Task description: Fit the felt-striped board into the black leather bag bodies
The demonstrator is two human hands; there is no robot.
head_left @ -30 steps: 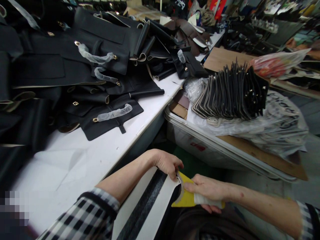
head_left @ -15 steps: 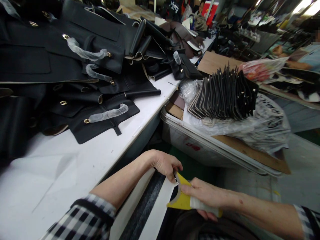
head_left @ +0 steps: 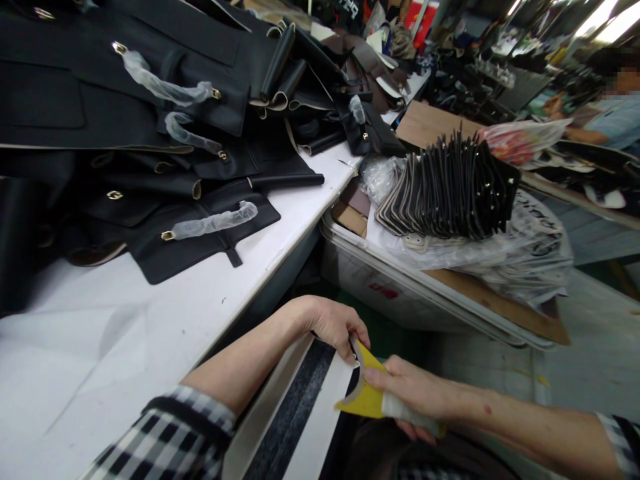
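At the lower middle, my left hand (head_left: 340,328) pinches the far end of a long piece with white and black strips (head_left: 313,417), which runs down toward my lap. My right hand (head_left: 407,390) is closed round the wrapped, whitish handle of a yellow tool (head_left: 364,400). The tool's wide, curved edge lies against the end of the piece, just right of my left fingers. What is under the tool's edge is hidden.
On the left, a white table (head_left: 190,320) bears black leather bag parts (head_left: 200,233) with plastic-wrapped handles. Ahead right, a row of black pieces (head_left: 450,190) stands on a white bin (head_left: 380,280). A person (head_left: 615,120) is at the far right.
The view has shifted slightly, and a bit more of the striped piece shows. Both hands keep their hold, with the yellow tool still at the end of the piece.
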